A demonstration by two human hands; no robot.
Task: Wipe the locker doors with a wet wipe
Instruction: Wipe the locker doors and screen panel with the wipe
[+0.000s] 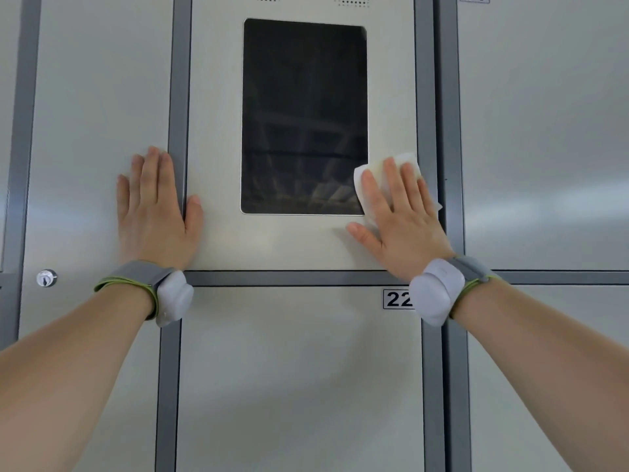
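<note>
A bank of pale grey locker doors fills the view. The centre panel [218, 97] carries a dark screen [304, 114]. My right hand [401, 219] lies flat with straight fingers, pressing a white wet wipe [366, 182] against the panel at the screen's lower right corner. The wipe sticks out above and left of the fingers. My left hand [153, 206] rests flat and open across the dark frame strip at the panel's left edge, thumb on the centre panel. Both wrists wear grey bands with white pods.
Below the panel is a door labelled 22 [396, 299]. A round key lock [46, 278] sits on the left door [95, 97]. Dark grey frame strips [425, 97] separate the doors. More doors stand to the right [544, 131].
</note>
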